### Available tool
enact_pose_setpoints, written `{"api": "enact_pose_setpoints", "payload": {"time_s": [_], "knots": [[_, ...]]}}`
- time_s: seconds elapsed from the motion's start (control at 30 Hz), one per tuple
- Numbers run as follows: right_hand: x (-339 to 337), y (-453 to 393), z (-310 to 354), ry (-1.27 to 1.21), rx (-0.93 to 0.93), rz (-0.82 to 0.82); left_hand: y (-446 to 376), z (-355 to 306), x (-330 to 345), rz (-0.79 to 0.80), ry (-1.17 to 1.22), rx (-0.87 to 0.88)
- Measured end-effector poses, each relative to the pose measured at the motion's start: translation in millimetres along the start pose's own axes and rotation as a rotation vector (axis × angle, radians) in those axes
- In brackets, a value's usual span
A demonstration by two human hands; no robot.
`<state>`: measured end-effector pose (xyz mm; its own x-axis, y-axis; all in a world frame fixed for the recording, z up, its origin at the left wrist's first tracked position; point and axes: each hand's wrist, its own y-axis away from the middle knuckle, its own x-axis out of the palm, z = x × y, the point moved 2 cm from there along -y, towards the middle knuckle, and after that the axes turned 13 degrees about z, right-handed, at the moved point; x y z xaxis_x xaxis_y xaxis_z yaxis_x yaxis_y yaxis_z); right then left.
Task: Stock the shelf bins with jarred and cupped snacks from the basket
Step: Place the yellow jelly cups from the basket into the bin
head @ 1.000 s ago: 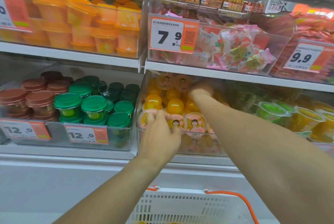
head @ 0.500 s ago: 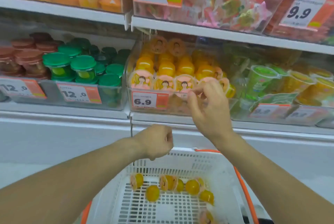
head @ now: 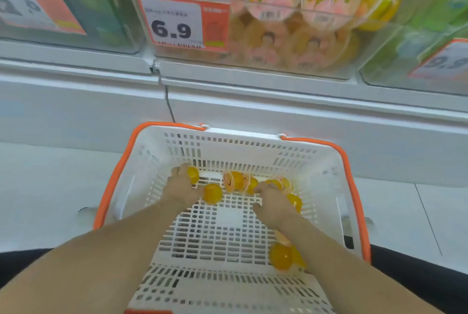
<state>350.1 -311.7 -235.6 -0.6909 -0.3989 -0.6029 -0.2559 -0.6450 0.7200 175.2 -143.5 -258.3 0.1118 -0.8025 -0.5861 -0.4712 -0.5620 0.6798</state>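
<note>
Head view: left hand (head: 182,185) curls round a yellow jelly cup (head: 192,174) at the far left of the white basket (head: 243,136), right hand (head: 269,198) closing on another jelly cup (head: 278,184) far right; shelf bin (head: 278,60) lies above, ahead.

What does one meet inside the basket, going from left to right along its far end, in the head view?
Left hand on a yellow jelly cup → loose round yellow cup → pink-lidded yellow cup on its side → right hand over more yellow cups → white slatted basket wall.
</note>
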Motion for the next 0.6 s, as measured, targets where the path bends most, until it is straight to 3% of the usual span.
{"api": "enact_pose_setpoints", "payload": {"time_s": [0.1,0.2,0.3,0.5,0.6], "knots": [[-16,-29,-6,-0.028,0.1,-0.029,-23,12,7,-0.018,0.233,0.022],[-24,-57,1,-0.144,0.137,-0.097,-39,20,11,-0.081,0.267,0.002],[-3,-83,18,-0.194,0.13,0.049,-53,17,8,-0.139,0.258,-0.038],[36,-84,13,-0.069,0.305,0.055,-52,21,3,-0.096,0.175,-0.039],[45,-75,4,-0.088,0.283,0.071,-40,31,2,-0.044,0.392,-0.049]]}}
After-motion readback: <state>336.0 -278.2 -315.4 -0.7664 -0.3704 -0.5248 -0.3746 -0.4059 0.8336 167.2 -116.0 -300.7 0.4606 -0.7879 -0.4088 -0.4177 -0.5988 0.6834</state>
